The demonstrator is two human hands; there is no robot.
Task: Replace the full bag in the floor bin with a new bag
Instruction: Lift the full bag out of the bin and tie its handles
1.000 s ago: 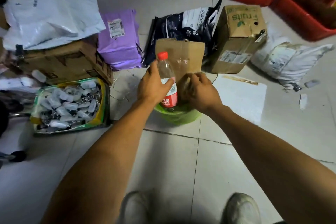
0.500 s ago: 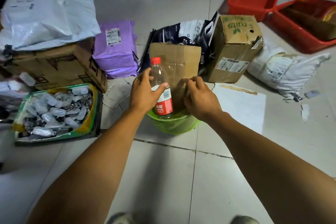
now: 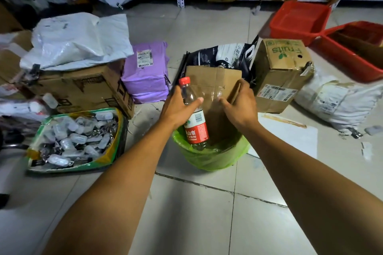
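Note:
A small floor bin lined with a green plastic bag stands on the tiled floor in the middle of the view. A clear plastic bottle with a red cap and red label stands upright in it. My left hand is wrapped around the bottle's upper body. A flat piece of brown cardboard sticks up out of the bin behind the bottle. My right hand grips the cardboard's right edge, thumb in front and fingers behind.
A green-edged box of small packets lies left of the bin. Behind it are brown cartons, a purple parcel, a black bag and a fruits carton. White sacks and red crates sit right. Bare tiles lie near me.
The camera has tilted up and shows more of the room behind. My right hand has slid up to the cardboard's right edge. The left hand stays on the bottle.

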